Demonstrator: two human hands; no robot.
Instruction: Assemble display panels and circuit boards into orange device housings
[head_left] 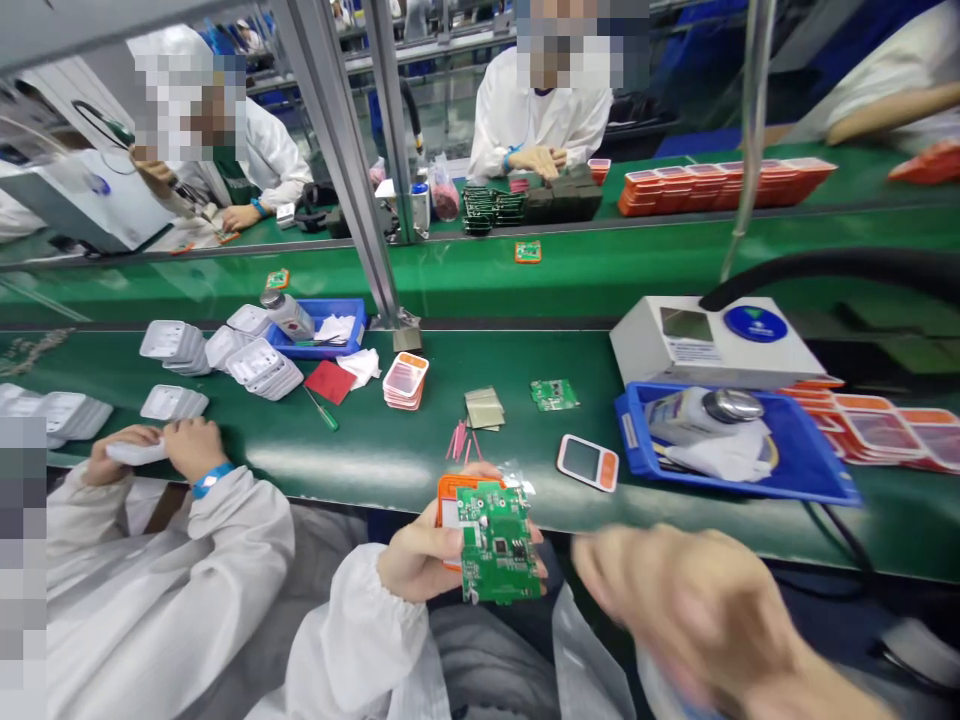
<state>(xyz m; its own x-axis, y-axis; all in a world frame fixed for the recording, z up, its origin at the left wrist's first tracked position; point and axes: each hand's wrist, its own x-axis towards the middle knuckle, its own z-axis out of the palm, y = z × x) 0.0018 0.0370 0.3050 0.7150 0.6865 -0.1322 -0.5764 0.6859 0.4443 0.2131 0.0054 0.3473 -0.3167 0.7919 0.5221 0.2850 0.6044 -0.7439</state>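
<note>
The left hand (420, 550) is gripping the board (491, 580) over the orange case (448, 487) beside the desk (352, 470), likely so its chips (501, 546) are facing up, while the right hand (690, 600) is blurring, any grip impossible to tell.

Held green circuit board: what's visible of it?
The green circuit board looks rigid, roughly rectangular, with silvery spots, small components and a dark square chip near its middle. Populated face towards the camera, it overlaps an orange-rimmed part above the lap. The left hand holds both, thumb at the board's left edge.
</note>
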